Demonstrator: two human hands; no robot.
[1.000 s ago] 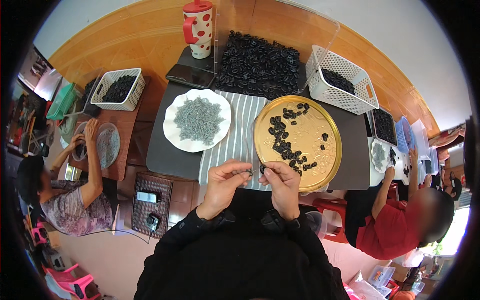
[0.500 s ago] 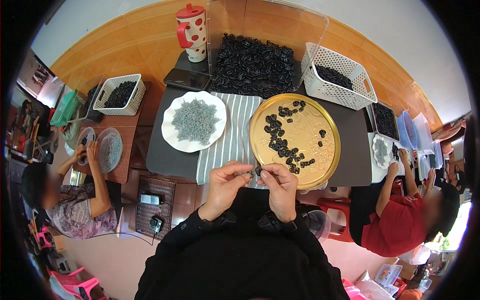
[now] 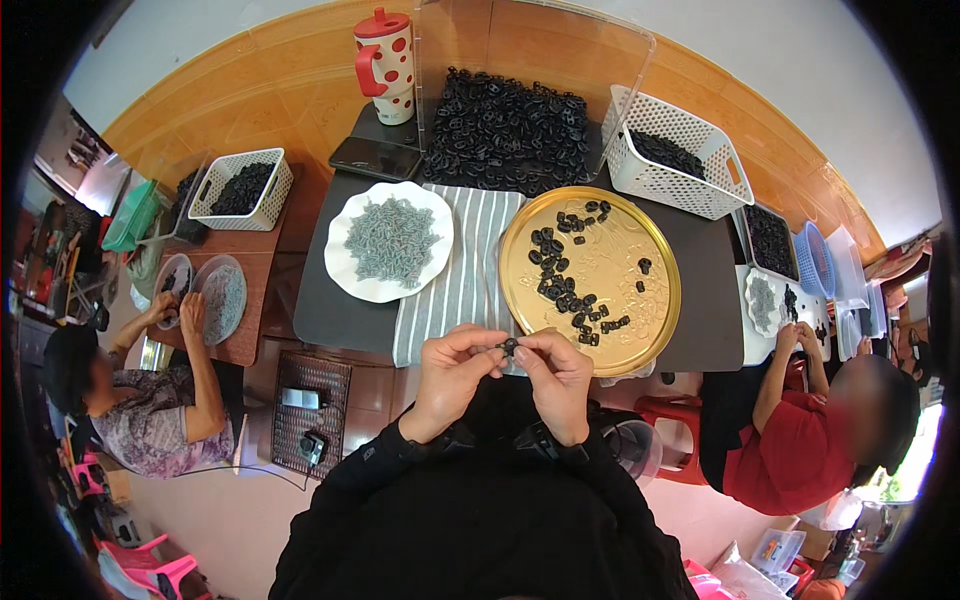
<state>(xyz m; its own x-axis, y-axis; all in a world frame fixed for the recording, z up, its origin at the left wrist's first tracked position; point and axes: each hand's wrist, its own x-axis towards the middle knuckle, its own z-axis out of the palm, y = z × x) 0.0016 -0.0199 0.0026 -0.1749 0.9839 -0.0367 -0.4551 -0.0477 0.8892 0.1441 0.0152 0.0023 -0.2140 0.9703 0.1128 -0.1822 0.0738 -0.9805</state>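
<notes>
A small black plastic clip part (image 3: 509, 346) is pinched between the fingertips of the left hand (image 3: 455, 373) and the right hand (image 3: 560, 372), both closed on it, held just above the near table edge, in front of the grey-and-white striped cloth (image 3: 462, 268)

Progress, as judged from the layout:
- round gold metal tray (image 3: 655, 325): a loose scatter of the same black parts is seen on its left half, the rest of it bare
- white scalloped plate (image 3: 345, 275) left of the cloth: a heap of small grey pieces is held
- large pile of black parts (image 3: 505, 128) at the far side, inside a clear plastic screen, looks barely touched
- white perforated plastic basket (image 3: 668, 185) to the right: partly filled with black parts

So the bulk appears left to do; which heap counts as finished cannot be told

Two other persons are seated at side tables, left and right, hands on similar small parts
</notes>
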